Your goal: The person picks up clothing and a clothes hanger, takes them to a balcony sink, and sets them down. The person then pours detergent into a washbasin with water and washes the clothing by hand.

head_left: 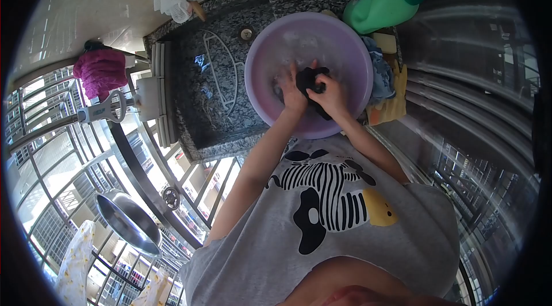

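A bunched black cloth (308, 80), perhaps a small garment, is between my hands inside a round purple basin (363, 67) of cloudy, sudsy water. My right hand (330, 97) pinches it from the right side, thumb and fingers curled on the fabric. On its left edge, my left hand (293, 94) grips it near the thumb side, while the other fingers extend down toward the water. Part of the left grip is hidden by the fabric. A dark end of cloth hangs below my right hand toward the near wall of the basin.
The basin stands on a dark speckled stone sink (201, 128) holding a white hanger (221, 70). To the right are a green detergent bottle (382, 6), a soap bar (384, 43), blue cloth (379, 73) and yellow gloves (388, 108). A metal pan (129, 222) hangs by the window bars.
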Motion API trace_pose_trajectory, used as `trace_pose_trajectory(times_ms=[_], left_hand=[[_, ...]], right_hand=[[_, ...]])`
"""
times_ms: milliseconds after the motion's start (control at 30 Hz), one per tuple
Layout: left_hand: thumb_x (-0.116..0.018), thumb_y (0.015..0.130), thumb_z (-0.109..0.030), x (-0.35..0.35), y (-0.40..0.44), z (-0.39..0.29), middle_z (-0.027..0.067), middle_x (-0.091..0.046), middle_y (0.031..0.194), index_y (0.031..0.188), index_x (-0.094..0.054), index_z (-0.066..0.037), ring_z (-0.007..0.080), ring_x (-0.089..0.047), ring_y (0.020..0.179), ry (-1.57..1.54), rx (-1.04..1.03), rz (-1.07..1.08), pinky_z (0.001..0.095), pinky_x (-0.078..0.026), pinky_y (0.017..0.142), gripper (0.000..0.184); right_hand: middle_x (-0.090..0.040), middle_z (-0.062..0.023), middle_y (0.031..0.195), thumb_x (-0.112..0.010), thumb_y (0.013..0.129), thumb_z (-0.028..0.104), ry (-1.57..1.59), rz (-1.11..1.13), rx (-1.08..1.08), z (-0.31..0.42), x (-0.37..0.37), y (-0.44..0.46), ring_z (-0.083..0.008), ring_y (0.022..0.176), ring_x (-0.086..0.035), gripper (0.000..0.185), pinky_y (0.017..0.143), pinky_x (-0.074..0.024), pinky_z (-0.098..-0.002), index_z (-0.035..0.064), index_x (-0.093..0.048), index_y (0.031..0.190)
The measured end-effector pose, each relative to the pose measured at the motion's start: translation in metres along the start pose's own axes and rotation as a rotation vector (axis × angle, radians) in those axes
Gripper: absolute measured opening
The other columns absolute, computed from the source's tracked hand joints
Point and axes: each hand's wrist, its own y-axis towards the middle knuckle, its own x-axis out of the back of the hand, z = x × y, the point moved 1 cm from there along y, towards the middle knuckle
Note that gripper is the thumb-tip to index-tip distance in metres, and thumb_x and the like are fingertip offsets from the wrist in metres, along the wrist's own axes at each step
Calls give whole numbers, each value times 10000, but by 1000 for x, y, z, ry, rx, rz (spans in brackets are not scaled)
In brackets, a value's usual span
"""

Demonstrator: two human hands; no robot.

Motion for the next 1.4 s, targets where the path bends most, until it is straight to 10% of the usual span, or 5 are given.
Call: trace_pose_trajectory(times_ms=[167, 367, 900, 1033, 1400], left_hand=[[-587, 873, -361, 7, 5, 2, 248, -245, 1547, 1470, -394, -36, 511, -205, 1417, -120, 48, 308, 645, -231, 1116, 707], [-686, 821, -488, 45, 8, -10, 360, -195, 1519, 1340, -512, 56, 504, -152, 1444, -219, -79, 219, 617, -262, 1107, 771], [-607, 857, -386, 34, 28, -18, 237, -210, 1562, 1483, -322, -31, 509, -147, 1437, -267, -44, 291, 587, -302, 1077, 774], [-569, 877, -381, 62, 33, -13, 244, -332, 1508, 1247, -622, -12, 418, -348, 1375, -48, -137, 334, 530, -400, 1009, 526], [-520, 970, -492, 114, 43, 9, 120, -665, 1092, 1223, -597, -6, 230, -654, 983, -2213, 973, 685, 338, -514, 881, 553]], right_hand=[[-635, -105, 1104, -815, 684, 282, -152, -229, -26, 24, -13, 57, -311, 984, -653, 351, 734, -534, -439, 111, -683, 961], [-510, -110, 1237, -781, 713, 209, -651, -327, 803, 32, 28, 92, -344, 1107, -545, 345, 836, -512, -484, 156, -667, 1035], [-635, -67, 878, -783, 671, 248, -135, -328, 150, 13, -7, 57, -300, 800, -651, 267, 681, -515, -409, 94, -633, 828], [-651, -91, 911, -754, 731, 238, -48, -215, 214, 14, 18, 94, -247, 809, -661, 270, 739, -526, -368, 56, -659, 907], [-595, -3, 943, -762, 744, 188, 842, 416, 225, 101, 137, -17, -104, 903, -580, 317, 798, -455, -268, 45, -604, 979]])
